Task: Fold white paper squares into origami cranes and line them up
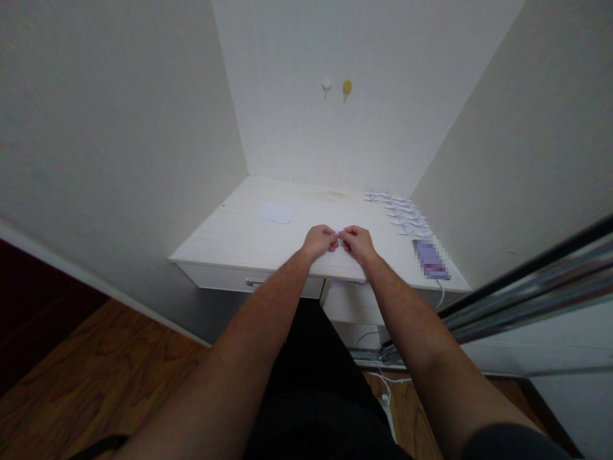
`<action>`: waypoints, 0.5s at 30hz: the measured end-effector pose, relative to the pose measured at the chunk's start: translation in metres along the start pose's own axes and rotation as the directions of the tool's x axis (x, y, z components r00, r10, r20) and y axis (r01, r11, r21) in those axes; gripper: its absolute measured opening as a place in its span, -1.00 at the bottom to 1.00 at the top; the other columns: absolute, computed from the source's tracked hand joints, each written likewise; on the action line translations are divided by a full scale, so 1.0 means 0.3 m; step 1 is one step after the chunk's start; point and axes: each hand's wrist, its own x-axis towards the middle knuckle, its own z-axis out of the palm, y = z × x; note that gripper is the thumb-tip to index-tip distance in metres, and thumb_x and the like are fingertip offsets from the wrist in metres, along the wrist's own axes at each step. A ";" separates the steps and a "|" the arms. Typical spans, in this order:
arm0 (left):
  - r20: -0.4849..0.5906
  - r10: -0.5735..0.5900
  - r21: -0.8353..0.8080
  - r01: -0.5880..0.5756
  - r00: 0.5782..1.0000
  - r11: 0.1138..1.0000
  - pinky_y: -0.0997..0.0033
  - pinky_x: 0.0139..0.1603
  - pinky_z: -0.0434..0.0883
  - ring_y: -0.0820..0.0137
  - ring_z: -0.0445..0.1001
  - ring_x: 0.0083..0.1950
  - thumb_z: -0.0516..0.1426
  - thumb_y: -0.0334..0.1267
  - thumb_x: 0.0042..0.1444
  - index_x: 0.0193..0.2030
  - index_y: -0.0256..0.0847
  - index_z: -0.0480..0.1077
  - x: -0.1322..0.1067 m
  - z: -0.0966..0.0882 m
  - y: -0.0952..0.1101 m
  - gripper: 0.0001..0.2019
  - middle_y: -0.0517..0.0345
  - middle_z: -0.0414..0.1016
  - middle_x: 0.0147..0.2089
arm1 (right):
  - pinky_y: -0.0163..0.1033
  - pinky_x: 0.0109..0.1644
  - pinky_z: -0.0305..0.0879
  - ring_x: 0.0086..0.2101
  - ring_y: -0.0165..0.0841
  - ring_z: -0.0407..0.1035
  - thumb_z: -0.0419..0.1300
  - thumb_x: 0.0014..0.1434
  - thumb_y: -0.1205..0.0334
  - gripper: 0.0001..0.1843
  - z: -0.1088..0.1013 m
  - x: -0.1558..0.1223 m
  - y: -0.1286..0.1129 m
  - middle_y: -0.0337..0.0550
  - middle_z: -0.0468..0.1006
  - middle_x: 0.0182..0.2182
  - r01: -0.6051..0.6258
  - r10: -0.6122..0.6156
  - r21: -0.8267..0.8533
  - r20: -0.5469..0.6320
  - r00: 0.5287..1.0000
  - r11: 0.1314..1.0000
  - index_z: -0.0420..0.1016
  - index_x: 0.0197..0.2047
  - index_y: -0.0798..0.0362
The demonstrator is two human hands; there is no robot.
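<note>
Close to the front edge of the white desk (230, 236), my left hand (320, 241) and my right hand (357, 243) meet with fingertips pinched together. Between them is a small piece of folded white paper (340, 231), mostly hidden by the fingers, so its shape is unclear. Several small folded paper figures (405, 214), pointed like cranes, stand in rows at the back right of the desk. To the left of my hands lies a stack of white paper sheets (278, 213).
A phone (431, 259) with a white cable (440, 295) lies at the desk's right front. Walls enclose the desk on three sides. A white hook (326, 82) and a yellow hook (347, 87) are on the back wall. Below is a drawer handle (253, 282).
</note>
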 end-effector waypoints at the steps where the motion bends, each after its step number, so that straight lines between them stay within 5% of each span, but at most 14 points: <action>1: -0.003 -0.001 0.004 0.001 1.000 1.000 0.50 -0.46 0.39 0.47 0.46 -0.56 0.24 -0.37 0.03 -0.40 -0.26 0.37 0.000 -0.001 0.000 -0.89 0.14 0.52 -0.55 | -0.37 -0.64 0.09 -0.68 -0.50 0.20 0.33 -0.16 0.09 -0.74 0.000 0.000 0.000 -0.34 0.38 -0.69 -0.005 0.005 0.000 0.005 1.000 1.000 0.43 -0.45 0.08; 15: -0.142 -0.059 -0.005 0.059 0.988 0.998 0.53 -0.53 0.30 0.49 0.38 -0.63 0.21 -0.47 -0.09 -0.54 -0.26 0.35 -0.004 0.034 0.046 -0.88 0.19 0.41 -0.66 | -0.40 -0.64 0.02 -0.71 -0.52 0.17 0.30 -0.15 0.13 -0.78 0.008 0.015 0.001 -0.34 0.37 -0.74 -0.018 0.017 0.056 0.024 1.000 0.998 0.37 -0.52 0.06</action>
